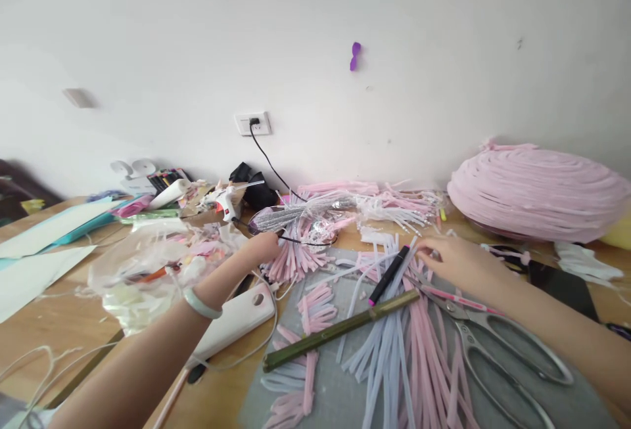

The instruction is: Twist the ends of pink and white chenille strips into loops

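Observation:
My left hand [266, 249] is curled at the near side of a bundle of pink pipe cleaners [296, 263], beside a black cord; its fingertips are hidden. Silvery tinsel stems [315, 209] lie just beyond it. My right hand [438, 253] is closed at the upper ends of loose pink pipe cleaners [428, 350], its fingertips pinched together on them. Pale blue pipe cleaners [382, 357] fan out beside these. A black marker [389, 276] and a green bamboo-like stick [340, 330] lie across them. Large scissors [473, 324] rest under my right forearm.
A grey mat [345, 389] covers the front of the wooden table. A white power bank-like box [236, 320], a glue gun [227, 205] and plastic bags [133, 265] lie left. A large pink coil [537, 192] stands at right. A black cord [269, 153] runs to the wall socket [253, 124].

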### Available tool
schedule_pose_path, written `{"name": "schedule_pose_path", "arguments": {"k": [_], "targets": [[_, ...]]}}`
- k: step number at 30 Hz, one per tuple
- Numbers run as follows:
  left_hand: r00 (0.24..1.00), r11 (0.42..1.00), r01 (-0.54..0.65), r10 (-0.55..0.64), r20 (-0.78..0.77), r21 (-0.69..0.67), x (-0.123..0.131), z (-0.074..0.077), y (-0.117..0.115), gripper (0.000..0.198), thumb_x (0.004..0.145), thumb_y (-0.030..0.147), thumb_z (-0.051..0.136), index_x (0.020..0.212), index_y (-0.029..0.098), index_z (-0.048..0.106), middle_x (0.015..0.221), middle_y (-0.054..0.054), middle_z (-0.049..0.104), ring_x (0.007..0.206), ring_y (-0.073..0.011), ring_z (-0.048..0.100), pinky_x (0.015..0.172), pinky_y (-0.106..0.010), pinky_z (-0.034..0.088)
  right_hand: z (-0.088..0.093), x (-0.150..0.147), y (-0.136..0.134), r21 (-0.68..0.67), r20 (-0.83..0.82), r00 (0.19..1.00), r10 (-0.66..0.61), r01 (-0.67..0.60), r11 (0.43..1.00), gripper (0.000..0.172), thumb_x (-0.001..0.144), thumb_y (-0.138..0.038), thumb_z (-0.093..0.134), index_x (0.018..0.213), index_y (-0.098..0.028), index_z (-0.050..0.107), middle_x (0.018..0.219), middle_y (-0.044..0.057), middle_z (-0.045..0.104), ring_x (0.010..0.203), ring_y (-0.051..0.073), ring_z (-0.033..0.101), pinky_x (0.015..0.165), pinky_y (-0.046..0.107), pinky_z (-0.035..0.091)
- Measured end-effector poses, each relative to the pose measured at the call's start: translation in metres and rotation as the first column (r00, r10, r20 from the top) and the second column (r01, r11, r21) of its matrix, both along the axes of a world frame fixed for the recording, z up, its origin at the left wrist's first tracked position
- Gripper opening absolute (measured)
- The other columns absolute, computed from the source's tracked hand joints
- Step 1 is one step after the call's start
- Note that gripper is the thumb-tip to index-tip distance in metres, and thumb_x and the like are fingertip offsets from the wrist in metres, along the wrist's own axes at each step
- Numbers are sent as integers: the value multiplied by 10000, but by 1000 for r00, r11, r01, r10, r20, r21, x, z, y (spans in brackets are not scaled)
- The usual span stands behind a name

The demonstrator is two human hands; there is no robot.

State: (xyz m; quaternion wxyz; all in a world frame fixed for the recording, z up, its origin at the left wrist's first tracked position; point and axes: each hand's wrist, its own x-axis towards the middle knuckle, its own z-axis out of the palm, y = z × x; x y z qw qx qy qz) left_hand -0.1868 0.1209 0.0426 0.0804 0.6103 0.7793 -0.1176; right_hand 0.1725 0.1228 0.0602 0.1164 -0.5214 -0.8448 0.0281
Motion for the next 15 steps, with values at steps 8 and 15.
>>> {"name": "schedule_pose_path", "arguments": {"k": [8,15], "targets": [[932,928,345,-356,62,139,88,15,-66,332,852,360,295,875,197,583,846,-81,648,776,-220,614,675,-316,447,-38,-34,-34,-170,201,844,498,-470,866,130,719,-190,595,846,-164,600,842,65,605,732,215,609,600,276,412],[771,771,629,-635,53,96,144,-25,-100,247,797,164,402,980,135,564,897,-132,601,810,-238,592,652,-311,459,-49,-35,-55,-30,229,691,685,-699,715,144,795,-73,442,798,-158,558,803,44,588,729,177,558,614,277,394]]}}
